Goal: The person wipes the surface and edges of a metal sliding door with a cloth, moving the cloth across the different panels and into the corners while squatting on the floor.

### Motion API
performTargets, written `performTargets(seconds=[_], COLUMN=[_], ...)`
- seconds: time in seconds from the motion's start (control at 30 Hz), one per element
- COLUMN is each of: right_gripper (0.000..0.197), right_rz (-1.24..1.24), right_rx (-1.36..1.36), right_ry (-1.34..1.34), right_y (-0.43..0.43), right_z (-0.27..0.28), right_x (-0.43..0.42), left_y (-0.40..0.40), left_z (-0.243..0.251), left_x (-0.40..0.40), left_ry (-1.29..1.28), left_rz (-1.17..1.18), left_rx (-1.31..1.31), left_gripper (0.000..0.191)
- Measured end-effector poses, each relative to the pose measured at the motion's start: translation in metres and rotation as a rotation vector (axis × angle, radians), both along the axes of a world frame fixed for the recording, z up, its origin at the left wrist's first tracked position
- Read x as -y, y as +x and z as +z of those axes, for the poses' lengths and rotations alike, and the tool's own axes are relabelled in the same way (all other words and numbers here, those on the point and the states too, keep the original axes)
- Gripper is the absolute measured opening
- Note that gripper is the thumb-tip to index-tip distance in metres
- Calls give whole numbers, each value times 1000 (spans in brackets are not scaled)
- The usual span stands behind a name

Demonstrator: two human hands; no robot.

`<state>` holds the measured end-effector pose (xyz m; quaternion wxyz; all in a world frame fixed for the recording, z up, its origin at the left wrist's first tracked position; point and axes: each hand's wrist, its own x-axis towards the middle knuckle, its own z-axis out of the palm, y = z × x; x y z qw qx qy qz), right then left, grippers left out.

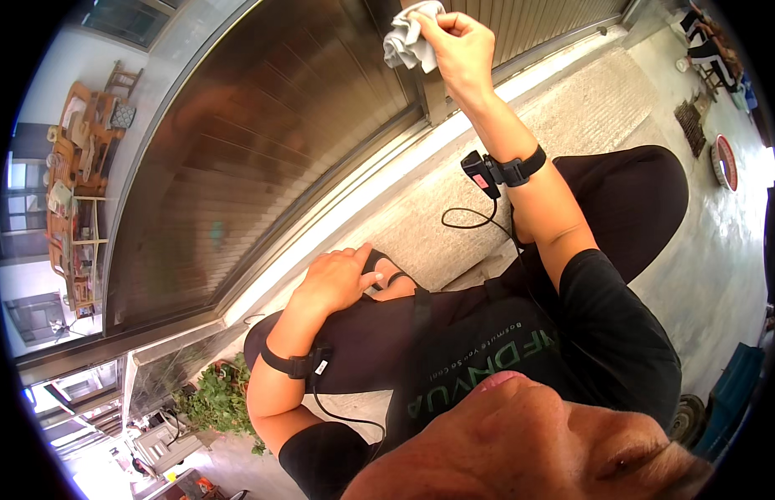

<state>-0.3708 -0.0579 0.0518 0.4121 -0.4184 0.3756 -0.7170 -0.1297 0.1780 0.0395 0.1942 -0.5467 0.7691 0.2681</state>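
My right hand (465, 53) pinches a crumpled light grey cloth (414, 37) between thumb and fingers. The cloth is up by the dark upright frame (419, 94) of a paneled door; whether they touch, I cannot tell. My left hand (337, 278) holds nothing and lies by my bent left leg, above my sandalled foot (394, 284), with the thumb spread from the fingers. To its upper left spans a glossy brown door panel (250, 156). Each forearm wears a black strap with a small cabled device, one at the right (481, 175), one at the left (312, 365).
A rough stone step (437, 231) runs along the door sill. Leafy potted plants (219, 394) grow at lower left. At right are a red-rimmed basin (725, 162), a dark grate (692, 128) and a blue-green object (731, 387). Seated people (712, 56) are at upper right; wooden furniture (81, 144) is at left.
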Motion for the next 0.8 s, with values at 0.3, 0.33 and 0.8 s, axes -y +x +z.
performTargets(seconds=[0.3,0.33,0.8], right_gripper=[26,26,27], right_rz=[66,62,-62], right_rx=[29,30,-69], right_ry=[56,50,-77], right_y=[-12,-13,-34], right_z=[-34,-32,3], right_x=[1,5,30], left_y=[-5,-6,-2], left_z=[7,6,1], left_x=[7,6,8], left_ry=[11,7,-30], left_rz=[6,4,-28], left_rx=[25,28,16], left_gripper=[62,62,62])
